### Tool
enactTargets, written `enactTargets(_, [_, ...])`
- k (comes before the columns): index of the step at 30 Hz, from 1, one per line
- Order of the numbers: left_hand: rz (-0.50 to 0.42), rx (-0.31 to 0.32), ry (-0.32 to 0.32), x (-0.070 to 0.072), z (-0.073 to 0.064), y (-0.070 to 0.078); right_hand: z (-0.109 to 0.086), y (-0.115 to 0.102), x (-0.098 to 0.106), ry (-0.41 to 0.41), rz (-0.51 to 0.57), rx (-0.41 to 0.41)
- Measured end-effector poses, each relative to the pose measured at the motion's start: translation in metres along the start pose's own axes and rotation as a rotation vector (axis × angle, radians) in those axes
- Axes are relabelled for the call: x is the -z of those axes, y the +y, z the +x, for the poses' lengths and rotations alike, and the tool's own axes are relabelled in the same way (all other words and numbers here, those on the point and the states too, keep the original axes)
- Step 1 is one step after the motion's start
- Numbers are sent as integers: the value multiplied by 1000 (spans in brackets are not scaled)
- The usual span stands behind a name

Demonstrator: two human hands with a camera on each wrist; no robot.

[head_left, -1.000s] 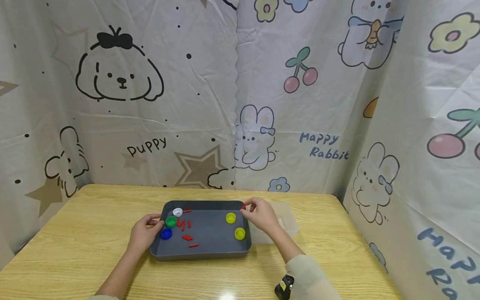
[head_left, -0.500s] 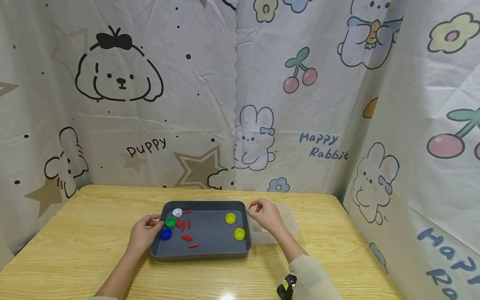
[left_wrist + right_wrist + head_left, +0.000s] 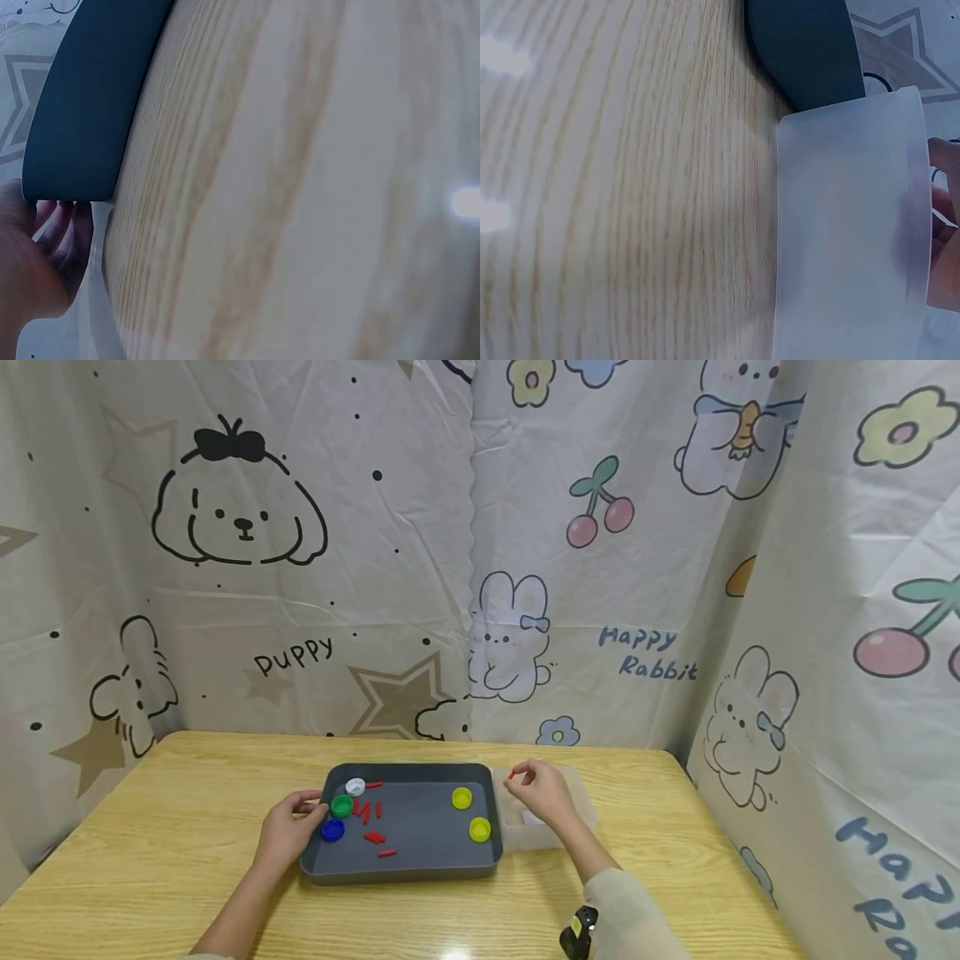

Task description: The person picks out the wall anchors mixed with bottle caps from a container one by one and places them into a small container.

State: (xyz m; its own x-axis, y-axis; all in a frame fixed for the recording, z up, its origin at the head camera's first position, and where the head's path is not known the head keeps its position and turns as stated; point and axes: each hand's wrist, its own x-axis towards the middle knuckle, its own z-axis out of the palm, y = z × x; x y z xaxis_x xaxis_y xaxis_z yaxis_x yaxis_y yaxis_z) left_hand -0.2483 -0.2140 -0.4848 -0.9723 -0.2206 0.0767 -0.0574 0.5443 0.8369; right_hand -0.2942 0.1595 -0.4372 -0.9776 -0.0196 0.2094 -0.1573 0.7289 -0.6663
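Note:
Above a translucent plastic box [image 3: 585,802], my right hand [image 3: 542,789] pinches a small red stick [image 3: 512,775] between thumb and fingertips. In the right wrist view that hand [image 3: 946,225] is partly hidden behind the box wall [image 3: 847,232]. My left hand [image 3: 288,827] holds the left end of a dark grey tray [image 3: 420,874], and in the left wrist view its curled fingers [image 3: 56,240] meet the tray's outer wall. Inside the tray, several red sticks [image 3: 365,811] lie loose near a white cap [image 3: 356,787], a green cap [image 3: 341,807] and a blue cap [image 3: 333,831].
Two yellow caps [image 3: 480,830] sit at the tray's right side. The box stands right against the tray, with a white piece [image 3: 531,817] inside it. A patterned curtain [image 3: 420,568] rises behind the wooden table [image 3: 187,802].
My right hand has moved to the right with the red stick, from the tray's far right corner to over the box. The left hand stays at the tray.

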Motion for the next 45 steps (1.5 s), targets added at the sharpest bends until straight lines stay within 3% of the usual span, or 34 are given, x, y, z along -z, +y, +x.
enactTargets(20, [-9, 13, 9, -1, 1, -2, 2, 7, 2, -34, 29, -39])
enactTargets(28, [-14, 14, -5, 0, -2, 2, -2, 5, 6, -36, 47, 25])
enactTargets(33, [-17, 18, 6, 0, -2, 1, 1, 7, 4, -59, 47, -38])
enactTargets(45, [-23, 13, 10, -1, -1, 0, 2, 9, 2, -67, 23, -44])
